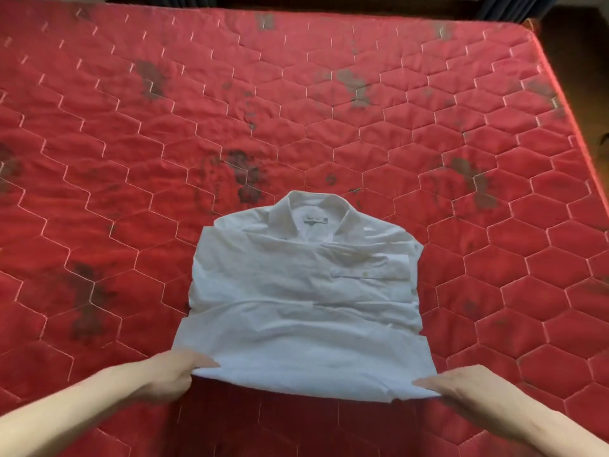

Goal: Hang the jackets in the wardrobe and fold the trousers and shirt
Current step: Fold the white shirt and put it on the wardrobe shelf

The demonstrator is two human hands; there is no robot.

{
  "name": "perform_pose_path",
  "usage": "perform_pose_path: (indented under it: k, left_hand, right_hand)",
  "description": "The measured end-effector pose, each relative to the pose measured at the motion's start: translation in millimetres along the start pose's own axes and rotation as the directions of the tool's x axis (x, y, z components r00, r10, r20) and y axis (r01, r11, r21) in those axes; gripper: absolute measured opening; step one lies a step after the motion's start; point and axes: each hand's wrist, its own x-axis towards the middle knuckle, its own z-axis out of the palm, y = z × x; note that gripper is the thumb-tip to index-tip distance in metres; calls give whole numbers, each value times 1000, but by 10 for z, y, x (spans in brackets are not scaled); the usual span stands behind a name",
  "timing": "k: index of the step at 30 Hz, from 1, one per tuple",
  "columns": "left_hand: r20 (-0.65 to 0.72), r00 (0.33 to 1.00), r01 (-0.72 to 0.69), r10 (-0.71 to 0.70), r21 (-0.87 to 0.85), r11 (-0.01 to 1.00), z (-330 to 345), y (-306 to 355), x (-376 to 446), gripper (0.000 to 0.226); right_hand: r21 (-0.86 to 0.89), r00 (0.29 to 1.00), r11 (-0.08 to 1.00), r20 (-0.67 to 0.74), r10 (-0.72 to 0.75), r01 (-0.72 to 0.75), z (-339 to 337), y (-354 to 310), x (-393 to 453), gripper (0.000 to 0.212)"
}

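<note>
Two hands hold the near hem of a white shirt (304, 291) that lies partly folded on a red quilted mattress (131, 143), its collar (311, 211) pointing away from the person and its sleeves tucked across the body. The left hand (173, 374) pinches the near left corner, thumb on top and fingers curled beneath, so its grip is narrow on the cloth. The right hand (461, 385) holds the near right corner with fingers nearly flat along the edge; the hem is lifted slightly off the mattress.
</note>
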Motion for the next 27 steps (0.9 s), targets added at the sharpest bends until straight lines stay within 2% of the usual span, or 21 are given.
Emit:
perform_pose_path:
  k: [2,3,7,8,10,11,14,16,19,22,25,27]
  left_hand:
    - [50,999,0,5,-104,995,-220,-27,-15,42]
    - [36,999,-8,13,-122,992,-354,-38,-38,31]
    - [-74,997,-41,19,-306,951,-897,-279,-111,17]
    - [-103,995,-46,10,-349,936,-1000,-361,-86,27]
    - [-213,976,-48,-48,-420,906,-1168,-492,-20,47]
    - [-280,957,-67,-74,-464,883,-1248,-476,-9,44]
    - [-474,862,-205,-178,-649,733,-1432,-305,53,8]
    - [-580,759,-285,-296,-705,650,-1515,-273,185,8]
    - [-647,645,-377,-408,-733,566,-1637,-213,411,9]
    - [-682,567,-449,-462,-726,521,-1738,-173,668,21]
    - [-705,504,-493,-499,-709,505,-1823,-125,893,40]
    - [-705,479,-496,-523,-709,501,-1862,-107,1038,44]
  right_hand:
    - [82,994,997,-105,22,-14,-156,-17,-2,16]
    - [132,983,991,-173,61,-39,-230,0,25,16]
    - [321,908,935,-328,261,-152,-507,-5,272,11]
    - [390,879,902,-345,328,-184,-557,12,350,18]
    - [575,822,796,-349,449,-190,-682,8,543,19]
    - [652,781,738,-365,506,-173,-726,16,651,16]
    - [783,628,608,-407,663,-134,-795,48,1018,11]
    - [808,549,575,-426,719,-126,-809,98,1265,11]
    - [756,469,621,-479,742,-209,-783,250,1616,15]
    - [713,372,633,-523,767,-301,-788,424,1946,15]
    - [655,341,631,-530,776,-416,-787,623,2226,21]
    - [623,331,601,-504,798,-501,-770,728,2339,21]
